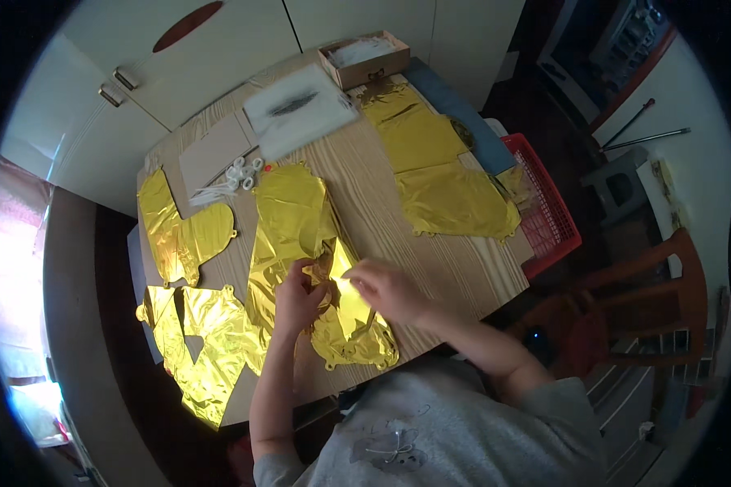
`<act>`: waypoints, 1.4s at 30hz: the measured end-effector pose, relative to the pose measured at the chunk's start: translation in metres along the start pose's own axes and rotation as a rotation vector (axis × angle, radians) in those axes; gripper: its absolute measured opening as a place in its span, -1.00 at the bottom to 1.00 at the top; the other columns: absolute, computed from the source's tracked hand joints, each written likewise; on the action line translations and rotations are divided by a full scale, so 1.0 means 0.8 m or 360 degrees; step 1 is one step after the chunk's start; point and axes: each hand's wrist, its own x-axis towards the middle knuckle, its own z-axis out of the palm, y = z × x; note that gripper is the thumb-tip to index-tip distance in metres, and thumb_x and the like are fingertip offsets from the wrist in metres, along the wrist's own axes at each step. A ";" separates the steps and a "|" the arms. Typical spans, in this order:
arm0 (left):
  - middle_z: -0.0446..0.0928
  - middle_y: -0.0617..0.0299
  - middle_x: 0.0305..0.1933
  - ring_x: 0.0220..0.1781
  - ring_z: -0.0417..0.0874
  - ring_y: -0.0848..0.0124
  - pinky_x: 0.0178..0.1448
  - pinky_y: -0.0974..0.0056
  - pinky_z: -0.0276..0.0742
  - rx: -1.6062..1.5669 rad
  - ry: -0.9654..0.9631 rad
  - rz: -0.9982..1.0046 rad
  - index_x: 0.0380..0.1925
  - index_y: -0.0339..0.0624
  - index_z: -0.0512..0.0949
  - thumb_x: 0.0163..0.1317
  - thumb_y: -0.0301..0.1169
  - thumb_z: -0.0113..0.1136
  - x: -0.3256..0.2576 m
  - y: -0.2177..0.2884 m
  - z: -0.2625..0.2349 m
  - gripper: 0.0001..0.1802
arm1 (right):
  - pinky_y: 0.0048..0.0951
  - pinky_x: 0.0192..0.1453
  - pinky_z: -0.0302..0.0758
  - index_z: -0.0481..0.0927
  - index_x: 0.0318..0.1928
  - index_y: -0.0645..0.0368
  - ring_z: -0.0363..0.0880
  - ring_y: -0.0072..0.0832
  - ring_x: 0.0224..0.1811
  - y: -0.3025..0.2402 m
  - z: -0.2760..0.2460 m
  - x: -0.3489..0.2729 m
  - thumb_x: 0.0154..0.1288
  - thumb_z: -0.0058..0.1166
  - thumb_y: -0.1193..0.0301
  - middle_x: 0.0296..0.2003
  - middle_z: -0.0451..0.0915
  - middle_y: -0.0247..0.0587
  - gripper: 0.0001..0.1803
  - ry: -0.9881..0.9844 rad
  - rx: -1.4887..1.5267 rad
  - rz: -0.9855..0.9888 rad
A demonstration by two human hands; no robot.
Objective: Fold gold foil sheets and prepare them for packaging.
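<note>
A flat, deflated gold foil balloon [291, 213] lies on the table in front of me, its near part folded up and wrinkled. My left hand [299, 302] is closed on the folded foil, fingers curled and thumb toward the right. Just to the right, my right hand [386, 290] is slightly blurred, with its fingers pinched together at the raised, bright edge of the same balloon. The near end of the foil, with small tabs, spreads below my hands toward the table's front edge.
More flat gold balloons lie at the left [188, 235], the near left [219, 333] and the right [455, 195]. White ribbon rolls [240, 173], a clear plastic bag [296, 105] and an open cardboard box [364, 61] sit farther back. Beside the table are a red basket [554, 207] and a wooden chair [686, 300].
</note>
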 end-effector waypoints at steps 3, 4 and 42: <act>0.49 0.21 -0.62 -0.60 0.49 0.41 -0.44 0.28 0.43 -0.0008 0.0043 0.0037 0.19 -0.18 0.32 -0.01 -0.40 0.40 -0.002 0.004 -0.001 -0.28 | -0.25 0.09 0.49 0.59 -0.04 0.09 0.56 -0.25 0.02 0.037 -0.030 0.015 0.22 0.14 0.41 -0.06 0.60 -0.22 -0.72 -0.0042 -0.0158 -0.0215; 0.49 0.20 -0.61 -0.59 0.50 0.38 -0.42 0.25 0.44 -0.0019 0.0053 0.0050 0.23 -0.17 0.29 -0.01 -0.40 0.39 -0.002 0.005 -0.001 -0.25 | -0.26 0.13 0.47 0.60 -0.03 0.08 0.53 -0.26 0.07 0.045 -0.031 0.016 0.22 0.13 0.39 -0.03 0.59 -0.24 -0.72 -0.0073 -0.0272 -0.0310; 0.41 0.21 -0.58 -0.47 0.50 0.31 -0.32 0.23 0.46 0.0065 -0.0159 0.0057 0.31 -0.16 0.22 -0.13 -0.46 0.36 -0.001 0.007 -0.016 -0.10 | -0.21 0.41 0.14 0.51 0.13 0.15 0.25 -0.34 0.37 0.070 -0.015 0.007 0.19 0.17 0.08 0.23 0.41 -0.20 -0.42 -0.0419 -0.0652 -0.0442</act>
